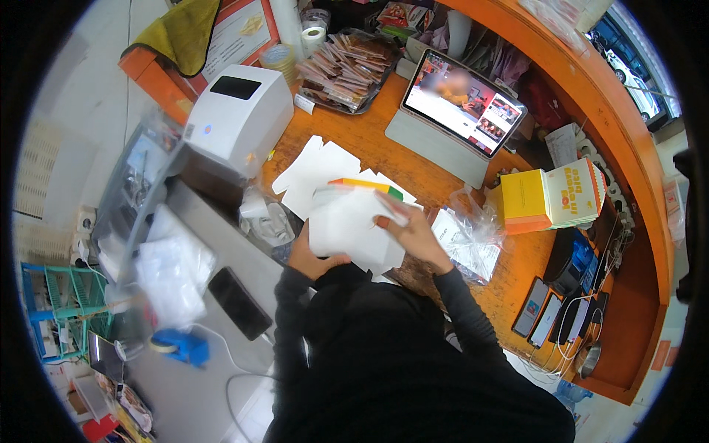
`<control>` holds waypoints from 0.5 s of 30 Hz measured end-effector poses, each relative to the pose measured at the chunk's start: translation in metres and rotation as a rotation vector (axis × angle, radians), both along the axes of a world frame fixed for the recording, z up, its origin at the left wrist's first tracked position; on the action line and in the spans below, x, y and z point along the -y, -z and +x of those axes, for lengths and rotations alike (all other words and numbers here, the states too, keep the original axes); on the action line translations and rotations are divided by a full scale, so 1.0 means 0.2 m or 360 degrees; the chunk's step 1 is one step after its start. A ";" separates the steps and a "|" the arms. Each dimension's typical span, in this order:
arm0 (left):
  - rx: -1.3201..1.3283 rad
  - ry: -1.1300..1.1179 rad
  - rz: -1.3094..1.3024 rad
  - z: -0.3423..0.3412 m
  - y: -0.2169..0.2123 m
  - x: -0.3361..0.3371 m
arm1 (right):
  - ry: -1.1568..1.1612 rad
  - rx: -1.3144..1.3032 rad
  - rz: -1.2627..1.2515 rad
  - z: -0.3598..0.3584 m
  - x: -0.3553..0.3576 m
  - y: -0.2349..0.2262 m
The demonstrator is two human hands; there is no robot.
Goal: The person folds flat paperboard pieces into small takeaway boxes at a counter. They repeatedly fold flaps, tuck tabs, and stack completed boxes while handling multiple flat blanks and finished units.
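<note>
While the orange counter [384, 136] carried a white label printer [238, 118] and tablet [464, 103], both hands held a white paper stack [351, 225] above it (mid-frame). Left hand [310, 258] gripped its lower-left corner, fingers hidden underneath; right hand [413, 235] pinched its right edge.

A stack of flat white paper packets [353, 225] sits at the centre of the frame, held up and tilted above the orange counter. A packet with orange, yellow and green edging [367, 185] shows along its upper edge.
</note>
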State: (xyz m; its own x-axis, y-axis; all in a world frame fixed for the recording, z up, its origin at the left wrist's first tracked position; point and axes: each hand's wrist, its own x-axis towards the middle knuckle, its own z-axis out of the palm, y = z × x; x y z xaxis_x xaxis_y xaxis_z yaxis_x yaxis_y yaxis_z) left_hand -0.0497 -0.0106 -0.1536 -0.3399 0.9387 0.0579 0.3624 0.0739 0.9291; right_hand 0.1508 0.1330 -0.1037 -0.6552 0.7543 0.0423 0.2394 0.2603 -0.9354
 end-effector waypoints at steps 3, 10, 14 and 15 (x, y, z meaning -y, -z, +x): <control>-0.0291 0.0100 0.0124 -0.04 -0.16 0.05 | 0.0075 -0.0198 -0.0141 0.07 -0.03 -0.29; 0.0137 -0.0180 0.0325 -0.02 -0.23 -0.06 | 0.0175 -0.0319 0.0347 0.10 -0.08 -0.44; 0.0186 -0.0340 0.0397 0.02 0.00 -0.11 | -0.0204 -0.0118 0.0535 0.10 0.01 -0.32; -0.0002 -0.0327 0.0415 0.01 0.07 -0.10 | -0.0260 -0.0138 0.0496 0.10 0.04 -0.27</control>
